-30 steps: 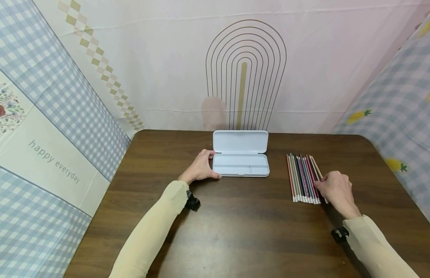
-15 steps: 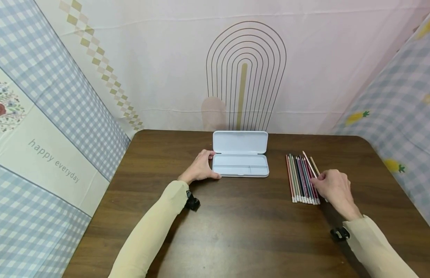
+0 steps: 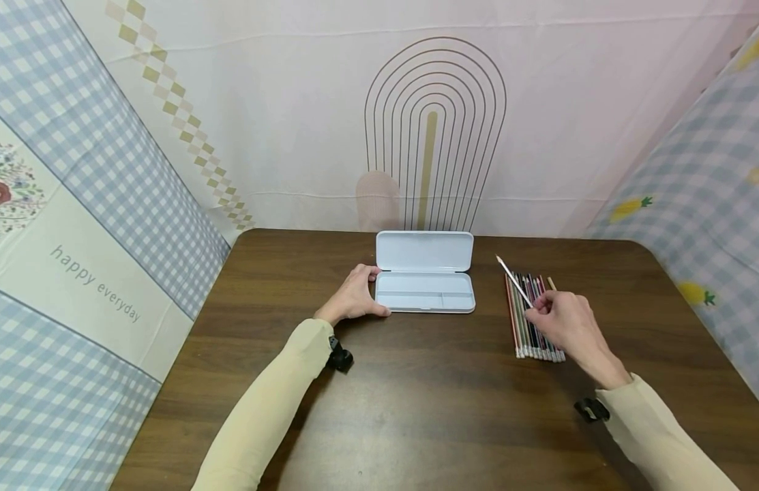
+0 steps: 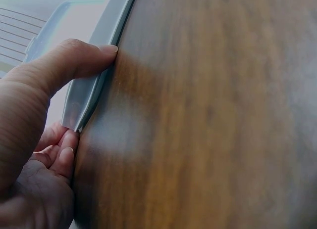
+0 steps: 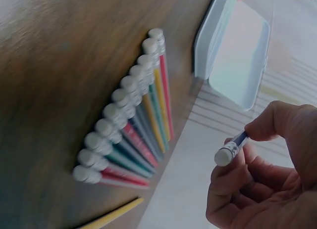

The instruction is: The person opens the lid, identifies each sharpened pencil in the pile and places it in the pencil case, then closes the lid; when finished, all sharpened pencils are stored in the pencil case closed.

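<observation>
My left hand [image 3: 354,294] grips the open pencil case [image 3: 410,282], right hand [image 3: 566,319] pinches one eraser-tipped pencil [image 3: 514,281] — presumably loading; next calls for turning it lengthwise.

Left arm [image 3: 265,406] and right arm [image 3: 652,426] reach forward, left fingers [image 4: 64,162] gripping, right fingers [image 5: 225,182] pinching.

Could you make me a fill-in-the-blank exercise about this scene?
The left hand grips the case, whose lid is ____, not shut.
The right hand holds a pencil whose eraser is coloured ____.
In the head view, the other pencils lie to the ____ of the case.
Missing words: open; white; right.
</observation>
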A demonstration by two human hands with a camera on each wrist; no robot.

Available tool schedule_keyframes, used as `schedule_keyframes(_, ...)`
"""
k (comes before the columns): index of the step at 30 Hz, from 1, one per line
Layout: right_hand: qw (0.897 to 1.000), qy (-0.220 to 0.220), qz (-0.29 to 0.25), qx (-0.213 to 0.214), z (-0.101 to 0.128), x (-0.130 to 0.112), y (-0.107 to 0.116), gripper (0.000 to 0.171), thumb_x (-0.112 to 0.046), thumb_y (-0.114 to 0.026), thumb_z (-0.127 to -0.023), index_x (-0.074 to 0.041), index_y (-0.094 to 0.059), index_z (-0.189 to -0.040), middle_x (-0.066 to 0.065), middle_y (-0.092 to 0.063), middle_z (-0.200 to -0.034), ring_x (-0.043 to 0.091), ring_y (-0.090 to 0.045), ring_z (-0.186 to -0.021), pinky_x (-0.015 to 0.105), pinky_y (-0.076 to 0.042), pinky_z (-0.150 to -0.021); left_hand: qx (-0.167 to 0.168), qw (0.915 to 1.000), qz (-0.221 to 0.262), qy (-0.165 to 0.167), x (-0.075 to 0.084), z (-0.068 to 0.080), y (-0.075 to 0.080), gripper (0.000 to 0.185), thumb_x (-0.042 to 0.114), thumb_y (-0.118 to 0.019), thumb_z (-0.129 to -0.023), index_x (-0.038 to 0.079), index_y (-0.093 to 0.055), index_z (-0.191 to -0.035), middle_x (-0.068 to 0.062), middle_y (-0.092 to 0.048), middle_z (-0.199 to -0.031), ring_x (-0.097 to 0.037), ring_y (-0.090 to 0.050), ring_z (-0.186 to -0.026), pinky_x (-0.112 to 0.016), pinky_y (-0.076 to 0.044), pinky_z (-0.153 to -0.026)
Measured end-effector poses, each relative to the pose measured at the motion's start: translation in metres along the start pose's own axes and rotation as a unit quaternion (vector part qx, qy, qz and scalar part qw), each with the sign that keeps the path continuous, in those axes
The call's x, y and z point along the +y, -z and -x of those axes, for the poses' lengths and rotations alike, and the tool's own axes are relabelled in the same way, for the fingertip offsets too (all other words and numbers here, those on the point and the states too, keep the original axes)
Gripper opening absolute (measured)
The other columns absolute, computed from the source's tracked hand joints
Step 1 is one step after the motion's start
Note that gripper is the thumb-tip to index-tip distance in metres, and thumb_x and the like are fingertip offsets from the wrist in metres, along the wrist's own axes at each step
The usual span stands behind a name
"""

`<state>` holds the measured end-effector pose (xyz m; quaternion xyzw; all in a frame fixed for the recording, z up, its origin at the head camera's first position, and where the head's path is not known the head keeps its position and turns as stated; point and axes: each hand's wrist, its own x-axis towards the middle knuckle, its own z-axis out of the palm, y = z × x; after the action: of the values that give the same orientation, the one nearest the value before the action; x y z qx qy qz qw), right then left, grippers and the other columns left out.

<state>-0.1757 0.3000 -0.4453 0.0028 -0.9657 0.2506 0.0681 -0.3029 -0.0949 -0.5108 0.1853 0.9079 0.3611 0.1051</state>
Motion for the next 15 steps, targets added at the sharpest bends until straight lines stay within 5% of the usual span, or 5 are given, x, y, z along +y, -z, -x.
schedule_keyframes(15, 0.994, 0.109, -0.014, 0.014, -0.02, -0.029, -0.018, 0.008, -0.005, -0.071, -0.083, -0.009, -0.071, -0.077, 0.0, -0.067, -0.07, 0.011, -0.054, -0.067, 0.025, -0.04, -0.063, 0.0, 1.0, -0.005, -0.004, 0.0, -0.001, -0.001, 0.092, 0.026, -0.098, -0.073, 0.0, -0.054, -0.149, -0.018, -0.056, -0.145, -0.032, -0.054, -0.136, -0.045, -0.047, -0.122)
